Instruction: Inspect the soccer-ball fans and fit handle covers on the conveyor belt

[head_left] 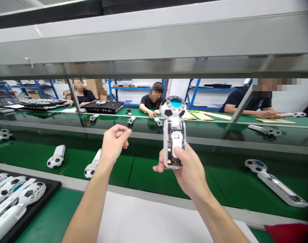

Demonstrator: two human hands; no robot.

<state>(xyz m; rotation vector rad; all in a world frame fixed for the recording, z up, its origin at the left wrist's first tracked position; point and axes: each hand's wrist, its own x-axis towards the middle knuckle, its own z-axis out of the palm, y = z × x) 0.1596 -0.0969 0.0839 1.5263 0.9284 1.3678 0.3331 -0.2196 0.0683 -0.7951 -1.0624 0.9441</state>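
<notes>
Upright in my right hand point(188, 165) is a soccer-ball-patterned device point(173, 109) with a round blue centre in its head. Its clear lower housing shows a dark circuit board and a white part, on which my thumb presses. My left hand point(115, 141) is raised over the green belt, fingers curled and thumb against the fingertips; whatever it might pinch is too small to make out. Behind my left forearm a similar device point(90, 170) lies partly hidden.
More devices lie on the green belt point(148, 168), one at the right point(277, 187). A black tray point(50, 189) of them stands at the lower left, beside white paper point(143, 219). Red material point(290, 233) is at the lower right. A grey beam point(154, 40) crosses above; three people sit opposite.
</notes>
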